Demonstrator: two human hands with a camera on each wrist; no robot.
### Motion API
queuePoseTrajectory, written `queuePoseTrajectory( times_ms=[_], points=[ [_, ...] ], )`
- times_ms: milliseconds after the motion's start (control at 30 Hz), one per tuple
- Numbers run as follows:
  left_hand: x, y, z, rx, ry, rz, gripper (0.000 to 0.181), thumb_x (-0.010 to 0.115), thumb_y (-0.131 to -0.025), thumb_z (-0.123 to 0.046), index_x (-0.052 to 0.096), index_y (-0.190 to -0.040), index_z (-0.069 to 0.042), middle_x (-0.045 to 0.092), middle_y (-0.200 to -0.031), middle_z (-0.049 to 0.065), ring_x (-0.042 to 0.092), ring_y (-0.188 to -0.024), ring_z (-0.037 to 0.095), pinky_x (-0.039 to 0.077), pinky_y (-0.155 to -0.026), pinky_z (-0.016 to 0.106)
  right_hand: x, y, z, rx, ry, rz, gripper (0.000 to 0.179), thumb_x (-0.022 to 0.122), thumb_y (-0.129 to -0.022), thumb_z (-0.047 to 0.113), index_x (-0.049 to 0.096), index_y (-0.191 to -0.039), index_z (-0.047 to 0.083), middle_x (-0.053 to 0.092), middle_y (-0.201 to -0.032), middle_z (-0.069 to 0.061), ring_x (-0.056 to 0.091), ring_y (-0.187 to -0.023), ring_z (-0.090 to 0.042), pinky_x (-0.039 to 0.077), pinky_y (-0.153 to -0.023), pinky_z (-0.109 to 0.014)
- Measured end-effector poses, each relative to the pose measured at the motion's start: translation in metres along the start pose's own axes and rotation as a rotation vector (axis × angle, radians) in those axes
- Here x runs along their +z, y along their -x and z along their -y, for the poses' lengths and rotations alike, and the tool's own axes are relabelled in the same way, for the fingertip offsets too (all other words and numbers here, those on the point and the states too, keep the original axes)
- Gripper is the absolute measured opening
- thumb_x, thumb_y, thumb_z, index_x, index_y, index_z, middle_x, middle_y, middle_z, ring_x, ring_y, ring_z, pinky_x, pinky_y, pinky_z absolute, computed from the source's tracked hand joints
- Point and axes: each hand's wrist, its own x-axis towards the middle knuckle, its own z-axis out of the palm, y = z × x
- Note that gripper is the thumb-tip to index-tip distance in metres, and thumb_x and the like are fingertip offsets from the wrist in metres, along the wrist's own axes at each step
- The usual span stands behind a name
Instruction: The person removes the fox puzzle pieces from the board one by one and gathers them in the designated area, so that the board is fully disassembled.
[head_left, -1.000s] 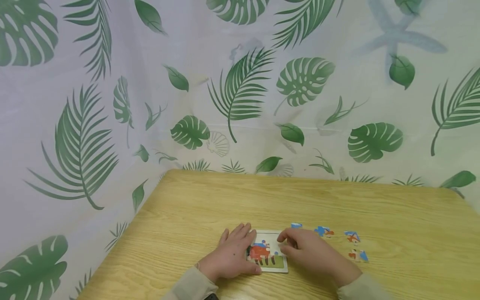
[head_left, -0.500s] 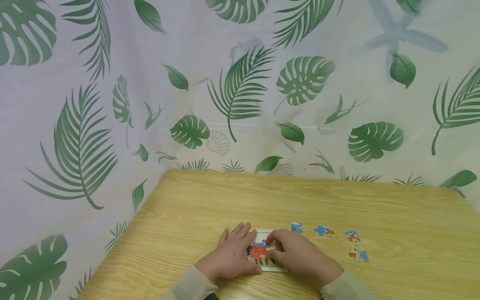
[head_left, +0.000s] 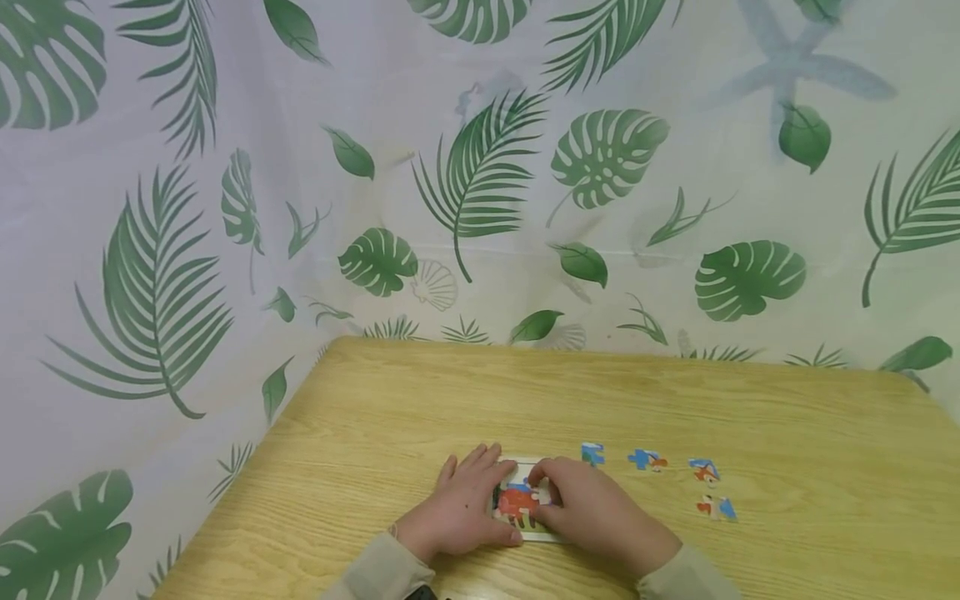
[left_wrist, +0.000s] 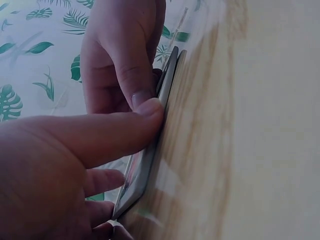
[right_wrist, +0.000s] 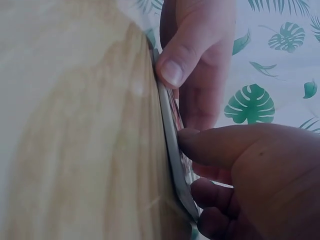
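Note:
A small jigsaw puzzle board (head_left: 512, 500) with a pale frame lies on the table, its picture showing red, blue and green areas. My left hand (head_left: 465, 507) lies spread over its left side, straight fingers at the far corner and the thumb along the near edge. In the left wrist view that thumb (left_wrist: 125, 127) presses against the board's edge (left_wrist: 145, 165). My right hand (head_left: 588, 504) is bent over the board's right half, with thumb and index finger curled in a pinch around a puzzle piece at the picture. The hand mostly hides that piece.
Loose puzzle pieces lie right of the board: a blue one (head_left: 592, 453), a blue-and-orange one (head_left: 647, 459), another (head_left: 704, 471) and one nearer me (head_left: 717, 507). A leaf-printed curtain (head_left: 480, 208) stands behind and left of the wooden table (head_left: 420, 400).
My right hand has moved left and in over the board, its fingertips now at the picture's middle, and uncovered the blue piece behind it. My left hand has stayed in place.

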Motion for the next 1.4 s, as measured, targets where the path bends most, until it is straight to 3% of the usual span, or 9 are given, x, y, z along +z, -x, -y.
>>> queuePoseTrajectory(
  times_ms=[100, 200, 433, 667, 733, 900, 1100, 1400],
  points=[
    [0.0, -0.001, 0.0, -0.009, 0.048, -0.024, 0.07, 0.084, -0.078, -0.05, 0.057, -0.136, -0.02, 0.027, -0.164, 0.012, 0.016, -0.153, 0.029, 0.002, -0.117, 0.065, 0.0, 0.0, 0.0, 0.006, 0.019, -0.002, 0.042, 0.078, -0.089, 0.032, 0.065, -0.126, 0.014, 0.052, -0.074, 0.006, 0.048, -0.065, -0.012, 0.041, -0.062, -0.033],
    [-0.001, -0.002, -0.001, -0.006, 0.073, -0.039, 0.056, 0.087, -0.077, -0.047, 0.059, -0.12, -0.023, 0.03, -0.162, 0.012, 0.018, -0.152, 0.03, 0.003, -0.116, 0.066, 0.0, 0.0, 0.001, -0.004, 0.036, -0.001, 0.048, 0.076, -0.09, 0.032, 0.065, -0.133, 0.014, 0.052, -0.074, 0.008, 0.048, -0.066, -0.012, 0.042, -0.067, -0.036],
    [-0.001, -0.001, 0.0, 0.031, 0.045, -0.038, 0.043, 0.086, -0.078, -0.046, 0.056, -0.104, -0.03, 0.034, -0.16, 0.011, 0.02, -0.151, 0.034, 0.006, -0.114, 0.069, 0.001, 0.0, -0.003, -0.068, 0.051, -0.013, 0.037, 0.075, -0.091, 0.027, 0.07, -0.124, 0.012, 0.049, -0.067, 0.009, 0.045, -0.06, -0.009, 0.041, -0.061, -0.031],
    [-0.002, -0.001, 0.001, 0.025, 0.029, -0.028, 0.039, 0.085, -0.078, -0.047, 0.057, -0.101, -0.032, 0.033, -0.161, 0.011, 0.019, -0.152, 0.033, 0.006, -0.114, 0.069, 0.0, -0.006, 0.003, 0.017, -0.01, 0.016, 0.03, 0.077, -0.088, 0.025, 0.068, -0.115, 0.014, 0.055, -0.073, 0.006, 0.048, -0.062, -0.013, 0.042, -0.058, -0.033],
    [-0.003, -0.001, 0.0, 0.025, 0.03, -0.028, 0.039, 0.085, -0.078, -0.047, 0.058, -0.101, -0.031, 0.033, -0.161, 0.011, 0.019, -0.151, 0.033, 0.006, -0.114, 0.069, -0.001, -0.009, 0.008, 0.019, -0.024, 0.008, 0.025, 0.077, -0.088, 0.023, 0.068, -0.109, 0.013, 0.054, -0.07, 0.004, 0.048, -0.059, -0.014, 0.041, -0.054, -0.033],
    [-0.002, 0.0, -0.001, 0.028, 0.031, -0.036, 0.038, 0.086, -0.078, -0.046, 0.059, -0.1, -0.03, 0.035, -0.16, 0.011, 0.021, -0.151, 0.034, 0.008, -0.114, 0.07, 0.001, -0.014, 0.009, 0.013, -0.067, -0.002, 0.02, 0.078, -0.089, 0.022, 0.065, -0.099, 0.012, 0.056, -0.079, 0.003, 0.05, -0.066, -0.015, 0.044, -0.059, -0.034],
    [-0.001, -0.001, -0.001, 0.007, 0.028, -0.029, 0.039, 0.086, -0.077, -0.047, 0.059, -0.1, -0.029, 0.035, -0.16, 0.01, 0.021, -0.151, 0.033, 0.008, -0.114, 0.069, 0.005, -0.017, 0.004, 0.031, -0.093, -0.035, 0.024, 0.081, -0.087, 0.02, 0.061, -0.1, 0.013, 0.055, -0.095, 0.001, 0.052, -0.083, -0.016, 0.048, -0.076, -0.04],
    [-0.001, -0.002, -0.001, 0.006, 0.027, -0.03, 0.042, 0.086, -0.077, -0.048, 0.058, -0.101, -0.029, 0.035, -0.16, 0.009, 0.021, -0.151, 0.033, 0.007, -0.115, 0.069, 0.003, -0.014, 0.004, 0.065, -0.224, -0.055, 0.024, 0.074, -0.09, 0.009, 0.064, -0.112, 0.012, 0.06, -0.09, 0.004, 0.056, -0.08, -0.014, 0.05, -0.072, -0.035]
  ],
)
